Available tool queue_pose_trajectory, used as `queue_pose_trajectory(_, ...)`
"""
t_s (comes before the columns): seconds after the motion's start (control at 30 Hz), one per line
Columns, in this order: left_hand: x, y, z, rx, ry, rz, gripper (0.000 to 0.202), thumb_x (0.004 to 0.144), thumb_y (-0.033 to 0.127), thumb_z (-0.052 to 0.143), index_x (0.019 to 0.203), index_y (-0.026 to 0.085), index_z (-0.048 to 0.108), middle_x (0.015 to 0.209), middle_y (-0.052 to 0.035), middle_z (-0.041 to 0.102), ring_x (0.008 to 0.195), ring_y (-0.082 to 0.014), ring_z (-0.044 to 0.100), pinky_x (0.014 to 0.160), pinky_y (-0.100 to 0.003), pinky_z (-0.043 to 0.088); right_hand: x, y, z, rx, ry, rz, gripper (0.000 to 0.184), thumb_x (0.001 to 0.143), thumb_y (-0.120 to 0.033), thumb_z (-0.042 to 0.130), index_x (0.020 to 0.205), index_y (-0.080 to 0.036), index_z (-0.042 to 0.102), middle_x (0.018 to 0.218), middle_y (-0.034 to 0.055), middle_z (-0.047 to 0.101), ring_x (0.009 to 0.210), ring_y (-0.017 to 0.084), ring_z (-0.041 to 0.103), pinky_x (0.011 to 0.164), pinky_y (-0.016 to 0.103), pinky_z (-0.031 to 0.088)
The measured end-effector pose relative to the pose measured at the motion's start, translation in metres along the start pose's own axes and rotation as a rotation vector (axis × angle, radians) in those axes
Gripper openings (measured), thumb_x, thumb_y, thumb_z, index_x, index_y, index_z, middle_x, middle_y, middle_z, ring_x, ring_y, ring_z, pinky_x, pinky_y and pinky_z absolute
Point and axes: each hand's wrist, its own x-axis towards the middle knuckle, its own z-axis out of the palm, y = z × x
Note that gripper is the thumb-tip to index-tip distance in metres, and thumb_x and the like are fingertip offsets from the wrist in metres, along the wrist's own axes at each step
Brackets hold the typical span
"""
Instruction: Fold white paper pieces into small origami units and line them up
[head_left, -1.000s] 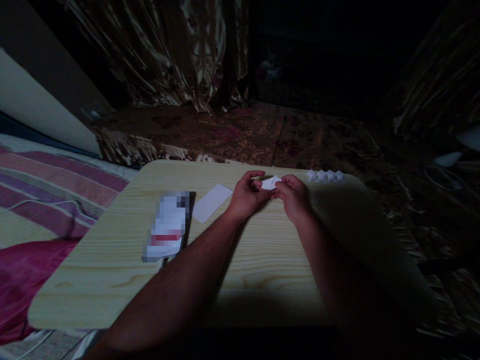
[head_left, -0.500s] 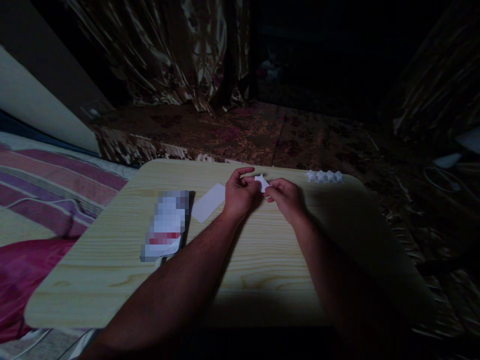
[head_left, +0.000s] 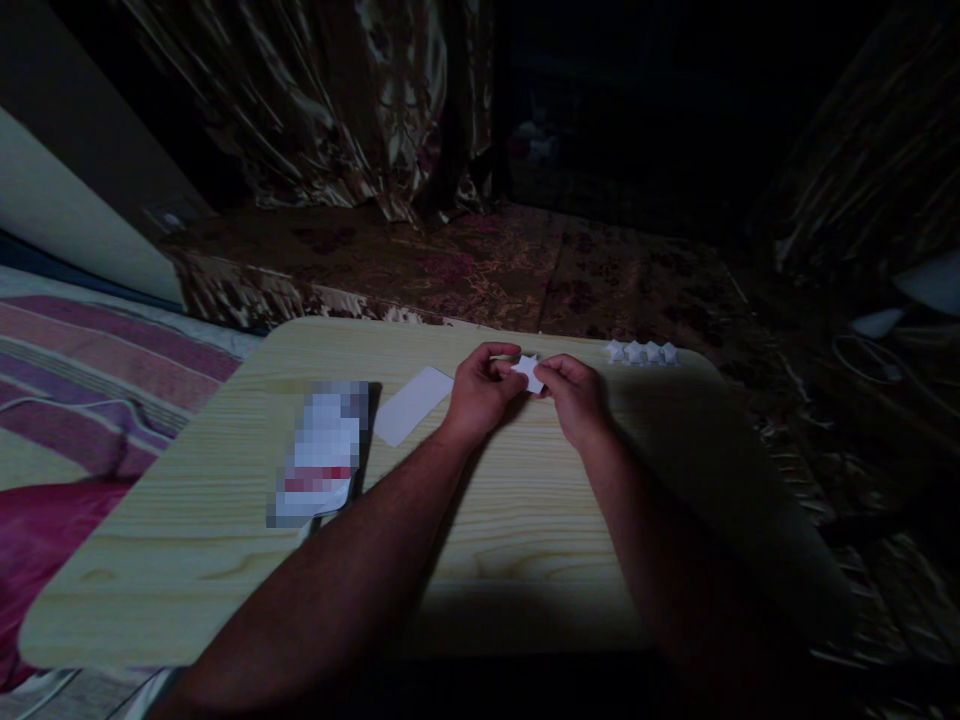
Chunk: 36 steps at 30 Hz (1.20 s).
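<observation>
A small white folded paper star [head_left: 529, 374] is held between both hands, above the far half of the wooden table [head_left: 517, 520]. My left hand [head_left: 484, 388] pinches its left side with the thumb and a finger. My right hand [head_left: 574, 392] grips the star's right side between thumb and fingertips. Beyond my right hand, several finished-looking white paper stars [head_left: 643, 353] stand in a row near the table's far edge. To the left of my left hand lies a flat white piece of paper [head_left: 412, 405].
A blurred-out phone-like device [head_left: 319, 455] lies on the table's left side, with a cable at its lower end. A striped bed cover [head_left: 67, 370] is on the left. Patterned curtains [head_left: 390, 110] hang behind the table. On the right is a white cable [head_left: 862, 360].
The star has turned between the fingers, and my right fingers now sit higher on its right side. The whole view has shifted slightly, moving the table and things a little left.
</observation>
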Motion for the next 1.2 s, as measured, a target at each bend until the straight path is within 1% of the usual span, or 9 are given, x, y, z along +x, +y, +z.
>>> queue_pose_trajectory(0.1, 0.0, 0.001, -0.001, -0.014, 0.036, 0.028, 0.042, 0.062, 0.02, 0.074, 0.101, 0.016, 0.06, 0.065, 0.0019, 0.063, 0.054, -0.0097, 0.056, 0.056, -0.022, 0.044, 0.0, 0.0, 0.0, -0.026, -0.017, 0.0, 0.017, 0.071, -0.035, 0.066, 0.071, -0.018, 0.063, 0.062, -0.0024, 0.061, 0.055, 0.011, 0.055, 0.053, 0.023, 0.044)
queue_pose_trajectory(0.47, 0.0, 0.001, 0.0, -0.018, 0.051, 0.037, 0.03, 0.061, 0.02, 0.074, 0.089, 0.016, 0.064, 0.063, 0.0024, 0.062, 0.054, -0.009, 0.054, 0.056, -0.022, 0.042, 0.0, 0.0, 0.001, -0.043, -0.021, 0.007, 0.017, 0.071, -0.034, 0.065, 0.069, -0.017, 0.061, 0.059, -0.0027, 0.06, 0.051, 0.01, 0.053, 0.052, 0.022, 0.044)
queue_pose_trajectory(0.57, 0.0, 0.002, 0.0, -0.008, 0.054, 0.035, 0.027, 0.06, 0.02, 0.074, 0.086, 0.016, 0.066, 0.063, 0.0021, 0.061, 0.055, -0.0089, 0.053, 0.057, -0.022, 0.042, -0.002, -0.005, 0.002, 0.003, -0.006, 0.011, 0.02, 0.069, -0.031, 0.067, 0.083, -0.019, 0.061, 0.07, -0.0017, 0.064, 0.058, 0.011, 0.058, 0.051, 0.022, 0.046)
queue_pose_trajectory(0.67, -0.001, 0.001, 0.0, -0.002, 0.038, 0.043, 0.025, 0.062, 0.02, 0.072, 0.086, 0.016, 0.068, 0.065, 0.0017, 0.061, 0.056, -0.009, 0.053, 0.057, -0.022, 0.043, -0.004, -0.01, 0.003, 0.038, -0.036, -0.016, 0.036, 0.068, -0.028, 0.067, 0.103, -0.022, 0.058, 0.081, -0.0016, 0.065, 0.066, 0.013, 0.061, 0.051, 0.022, 0.049)
queue_pose_trajectory(0.8, -0.001, 0.0, 0.0, 0.0, 0.015, 0.057, 0.024, 0.064, 0.02, 0.071, 0.087, 0.016, 0.069, 0.066, 0.0019, 0.06, 0.056, -0.0083, 0.051, 0.057, -0.022, 0.042, -0.005, -0.012, 0.001, 0.025, -0.069, -0.037, 0.034, 0.07, -0.027, 0.065, 0.103, -0.023, 0.06, 0.08, -0.0017, 0.064, 0.066, 0.012, 0.06, 0.052, 0.022, 0.05)
queue_pose_trajectory(0.9, 0.001, 0.0, 0.0, -0.018, 0.054, 0.055, 0.028, 0.062, 0.019, 0.071, 0.09, 0.016, 0.068, 0.065, 0.0027, 0.058, 0.056, -0.008, 0.051, 0.059, -0.022, 0.043, -0.005, -0.011, 0.0, 0.025, -0.063, -0.027, 0.033, 0.07, -0.028, 0.065, 0.102, -0.022, 0.059, 0.077, -0.0022, 0.063, 0.062, 0.012, 0.06, 0.052, 0.023, 0.049)
queue_pose_trajectory(1.03, 0.004, 0.0, -0.002, -0.072, 0.131, 0.056, 0.043, 0.06, 0.017, 0.07, 0.103, 0.019, 0.063, 0.068, 0.0038, 0.058, 0.057, -0.0078, 0.053, 0.061, -0.022, 0.044, -0.005, -0.012, 0.002, 0.027, -0.1, 0.038, 0.037, 0.068, -0.028, 0.068, 0.103, -0.021, 0.057, 0.075, -0.0018, 0.065, 0.059, 0.012, 0.062, 0.053, 0.024, 0.049)
queue_pose_trajectory(1.13, 0.005, -0.002, -0.004, -0.082, 0.139, 0.036, 0.048, 0.06, 0.015, 0.07, 0.106, 0.02, 0.059, 0.071, 0.0034, 0.059, 0.058, -0.0089, 0.055, 0.06, -0.023, 0.046, -0.004, -0.012, 0.004, 0.011, -0.123, 0.064, 0.036, 0.067, -0.027, 0.069, 0.1, -0.02, 0.056, 0.069, -0.0028, 0.065, 0.058, 0.013, 0.063, 0.053, 0.024, 0.049)
queue_pose_trajectory(1.2, 0.005, -0.003, -0.004, -0.077, 0.127, 0.031, 0.049, 0.059, 0.014, 0.07, 0.105, 0.02, 0.058, 0.072, 0.0034, 0.059, 0.057, -0.0095, 0.056, 0.059, -0.024, 0.046, -0.004, -0.011, 0.004, 0.009, -0.094, 0.051, 0.034, 0.067, -0.026, 0.069, 0.097, -0.02, 0.056, 0.067, -0.0035, 0.064, 0.056, 0.013, 0.062, 0.053, 0.024, 0.048)
